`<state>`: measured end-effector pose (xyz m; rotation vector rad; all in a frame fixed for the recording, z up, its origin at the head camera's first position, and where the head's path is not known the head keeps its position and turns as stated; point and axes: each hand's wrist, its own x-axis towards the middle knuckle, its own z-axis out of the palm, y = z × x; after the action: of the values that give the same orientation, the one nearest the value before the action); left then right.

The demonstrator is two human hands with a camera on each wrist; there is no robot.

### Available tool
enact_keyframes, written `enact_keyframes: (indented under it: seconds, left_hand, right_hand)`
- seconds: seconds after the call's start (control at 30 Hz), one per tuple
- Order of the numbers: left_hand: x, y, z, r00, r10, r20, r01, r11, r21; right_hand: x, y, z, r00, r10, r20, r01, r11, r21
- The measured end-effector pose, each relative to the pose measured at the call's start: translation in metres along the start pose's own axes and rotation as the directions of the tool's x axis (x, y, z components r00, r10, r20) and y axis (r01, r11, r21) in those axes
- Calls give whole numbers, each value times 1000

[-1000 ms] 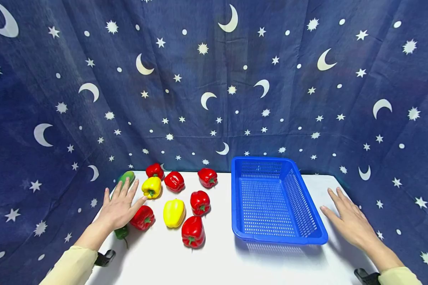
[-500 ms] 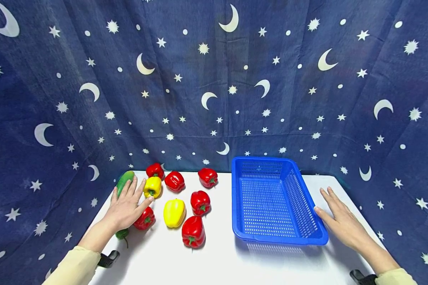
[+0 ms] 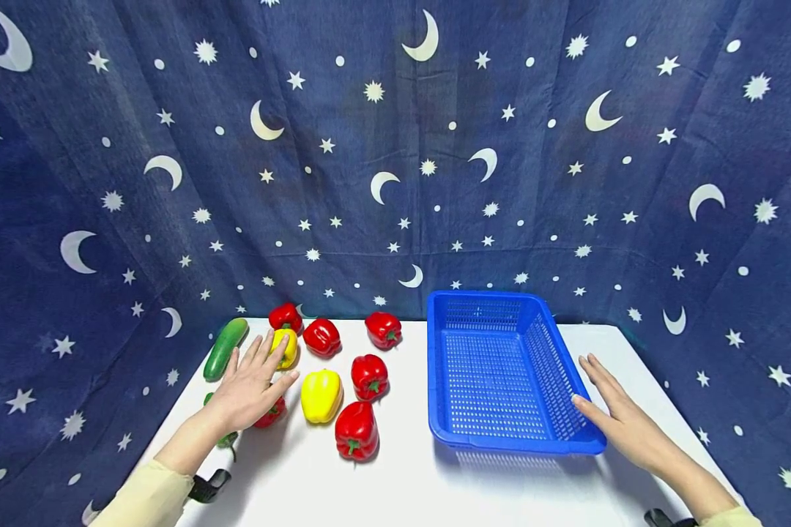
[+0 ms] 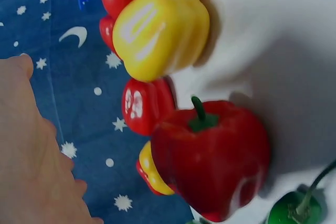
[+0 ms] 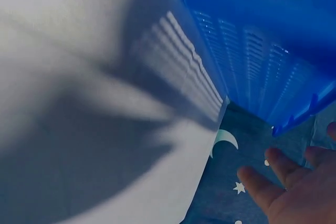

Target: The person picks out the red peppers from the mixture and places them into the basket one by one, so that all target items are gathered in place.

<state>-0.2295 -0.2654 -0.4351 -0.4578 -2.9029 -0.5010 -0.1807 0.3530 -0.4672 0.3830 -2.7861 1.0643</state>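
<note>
My left hand (image 3: 247, 388), fingers extended, hovers above a red bell pepper (image 3: 272, 414) and partly hides it. That same red pepper (image 4: 212, 161) fills the lower middle of the left wrist view, apart from the hand. A yellow bell pepper (image 3: 283, 350) lies by the fingertips, and another yellow bell pepper (image 3: 321, 396) sits right of the thumb. Below the palm, a green pepper (image 3: 227, 440) is partly hidden. Beside the blue basket (image 3: 436, 366), my right hand (image 3: 622, 424) reaches with straight fingers, its thumb close to the right rim; whether they touch I cannot tell.
A cucumber (image 3: 226, 349) lies at the table's left edge. Several more red bell peppers, such as one at the back (image 3: 383, 329) and one in front (image 3: 357, 432), spread across the left half. A star-patterned blue curtain (image 3: 362, 205) hangs behind the white table (image 3: 402, 490).
My left hand has moved right, uncovering the cucumber and covering more of the red pepper. My right hand has moved left, closer to the basket's rim. Basket and vegetables have stayed put.
</note>
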Motion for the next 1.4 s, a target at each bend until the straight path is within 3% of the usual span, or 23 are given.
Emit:
enact_keyframes:
  seconds: [0.33, 0.6, 0.73, 0.9, 1.17, 1.4]
  left_hand:
    - [-7, 21, 5, 996, 92, 21, -89, 991, -100]
    - [-15, 39, 13, 983, 156, 101, -131, 968, -213]
    - [-20, 48, 16, 973, 172, 153, -122, 950, -288]
    - [-26, 61, 20, 958, 150, 245, -56, 934, -354]
    - [-30, 70, 33, 936, 176, 303, -62, 934, -351]
    - [-26, 72, 45, 910, 187, 369, -37, 925, -378]
  right_hand:
    - [-15, -6, 4, 999, -29, -13, 30, 999, 19]
    - [-26, -9, 6, 998, -47, -53, 48, 999, 16]
    - [-31, -9, 8, 997, -54, -62, 57, 998, 37]
    - [-36, -9, 11, 995, -72, -72, 75, 996, 38]
    - [-42, -6, 14, 994, -79, -78, 82, 996, 28]
    - [-51, -2, 17, 998, -18, -67, 18, 1000, -6]
